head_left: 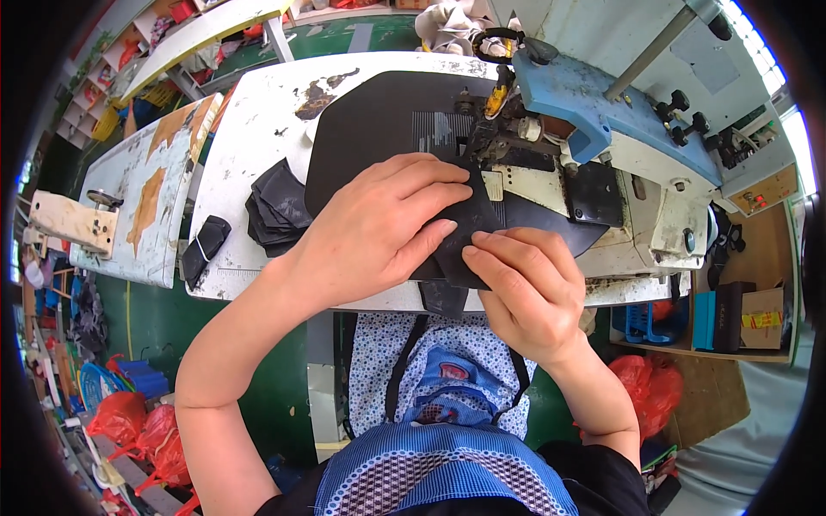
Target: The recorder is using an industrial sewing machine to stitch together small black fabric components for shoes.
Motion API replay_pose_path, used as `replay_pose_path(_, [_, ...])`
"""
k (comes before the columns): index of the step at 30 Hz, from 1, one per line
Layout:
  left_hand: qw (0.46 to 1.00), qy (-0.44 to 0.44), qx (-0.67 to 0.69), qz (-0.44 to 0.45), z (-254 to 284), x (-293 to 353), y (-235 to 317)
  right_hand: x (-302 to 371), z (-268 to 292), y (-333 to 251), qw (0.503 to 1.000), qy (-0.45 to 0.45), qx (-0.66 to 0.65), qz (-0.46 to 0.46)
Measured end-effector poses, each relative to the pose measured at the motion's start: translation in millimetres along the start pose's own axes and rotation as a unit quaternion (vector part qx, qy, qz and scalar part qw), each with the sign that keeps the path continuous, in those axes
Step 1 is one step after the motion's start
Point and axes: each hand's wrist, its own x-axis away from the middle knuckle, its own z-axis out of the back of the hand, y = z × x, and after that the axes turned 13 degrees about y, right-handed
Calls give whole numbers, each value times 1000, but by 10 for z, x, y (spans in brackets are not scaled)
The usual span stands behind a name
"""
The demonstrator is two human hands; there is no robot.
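A thin black leather-like piece (470, 225) lies under both my hands at the front of a sewing-type machine (594, 103) with a blue arm. My left hand (387, 215) rests on it from the left, fingers stretched toward the needle area and thumb apart. From the right, my right hand (533, 279) pinches the near edge between thumb and fingers. Another black flap (445, 299) hangs over the table's front edge below the piece. Beneath everything is a dark work plate (361, 116). My left hand and the machine head hide where the piece's far end meets the needle.
Left of the plate, a stack of black pieces (277, 206) and a tied black bundle (205, 245) lie on the worn white table (249, 112). Another worn table (151, 185) stands farther left. Right of the machine, a wooden shelf (740, 348) holds boxes and a blue basket (645, 325).
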Motion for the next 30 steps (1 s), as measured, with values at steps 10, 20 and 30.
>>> replay_pose_path(10, [999,-4,-37,-32,37,-48,-62,73,101,-81,994,-90,-5,-56])
replay_pose_path(20, [998,-12,-52,-29,108,-68,-175,57,-6,-38,994,-99,2,-37])
replay_pose_path(30, [997,-31,-42,-61,127,-191,-468,-29,-104,-46,992,-122,8,-35])
